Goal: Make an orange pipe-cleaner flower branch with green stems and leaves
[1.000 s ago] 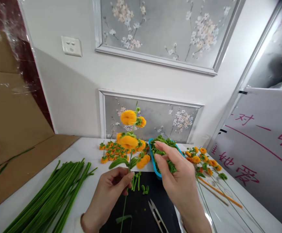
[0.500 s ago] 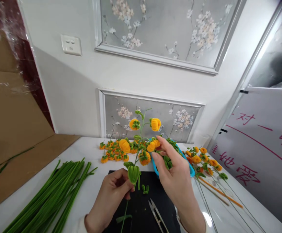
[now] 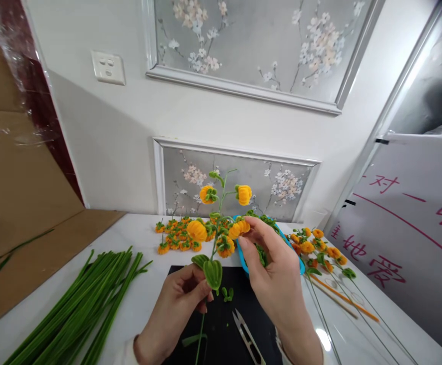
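Note:
My left hand (image 3: 180,304) is closed on the green stem of a pipe-cleaner flower branch (image 3: 213,276), just beside its large green leaves. The branch stands upright and bears several orange pumpkin-shaped blooms with green tops. At its right side my right hand (image 3: 274,263) pinches one orange bloom (image 3: 239,229) between thumb and fingers. On the black mat (image 3: 221,339) below lie a small green leaf piece (image 3: 227,294) and a pair of thread snips (image 3: 248,337).
Green pipe cleaners (image 3: 87,304) lie in a bundle at left. Small orange blooms (image 3: 175,235) sit in a group at the back. Behind my right hand is a blue basket (image 3: 302,266) of green pieces. Finished flower stems (image 3: 315,246) and an orange pipe cleaner (image 3: 352,301) lie at right.
The flower branch has turned slightly in my left hand, so its front leaf now faces more to the right. My right hand stays at the same orange bloom.

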`<state>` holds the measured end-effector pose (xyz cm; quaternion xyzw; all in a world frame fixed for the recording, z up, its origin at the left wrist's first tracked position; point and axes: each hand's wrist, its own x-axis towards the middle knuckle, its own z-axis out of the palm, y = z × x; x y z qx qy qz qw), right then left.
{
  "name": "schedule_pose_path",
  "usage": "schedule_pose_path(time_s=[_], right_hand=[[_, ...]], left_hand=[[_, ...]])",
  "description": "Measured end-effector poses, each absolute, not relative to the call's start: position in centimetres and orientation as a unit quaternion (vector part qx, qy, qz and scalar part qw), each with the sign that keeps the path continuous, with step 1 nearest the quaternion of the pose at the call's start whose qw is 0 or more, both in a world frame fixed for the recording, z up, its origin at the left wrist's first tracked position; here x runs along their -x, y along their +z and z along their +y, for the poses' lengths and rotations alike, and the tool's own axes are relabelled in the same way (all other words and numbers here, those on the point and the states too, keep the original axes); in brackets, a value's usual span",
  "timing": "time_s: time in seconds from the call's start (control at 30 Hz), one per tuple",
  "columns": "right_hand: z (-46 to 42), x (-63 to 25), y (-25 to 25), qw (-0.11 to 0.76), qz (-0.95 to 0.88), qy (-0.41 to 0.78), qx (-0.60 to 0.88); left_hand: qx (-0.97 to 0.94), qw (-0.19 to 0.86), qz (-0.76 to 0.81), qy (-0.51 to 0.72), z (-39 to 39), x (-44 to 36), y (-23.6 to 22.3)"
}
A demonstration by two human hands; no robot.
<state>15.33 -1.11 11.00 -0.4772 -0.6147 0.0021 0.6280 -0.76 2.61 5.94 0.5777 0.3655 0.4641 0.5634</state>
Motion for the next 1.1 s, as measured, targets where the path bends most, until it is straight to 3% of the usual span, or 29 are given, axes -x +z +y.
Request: schedule_pose_path(time_s=[0.43, 0.83, 0.93, 1.1], right_hand=[[-0.7, -16.0, 10.8, 0.600, -0.626, -0.021, 0.497], [-0.6, -17.7, 11.0, 0.586, -0.584, -0.047, 0.559], [-0.6, -16.9, 10.6, 0.528, -0.619, -0.013, 0.582], [0.1, -12.4, 6.4, 0.337, -0.747, 0.081, 0.568]], left_hand=[[-0.585, 0.577, 0.344, 0.454, 2.5, 0.6, 5.4], [-0.523, 0.545, 0.402, 0.517, 3.6, 1.2, 6.0], [-0.515, 0.530, 0.400, 0.542, 4.6, 1.7, 5.9], [-0.505, 0.494, 0.407, 0.579, 6.0, 2.4, 5.5]])
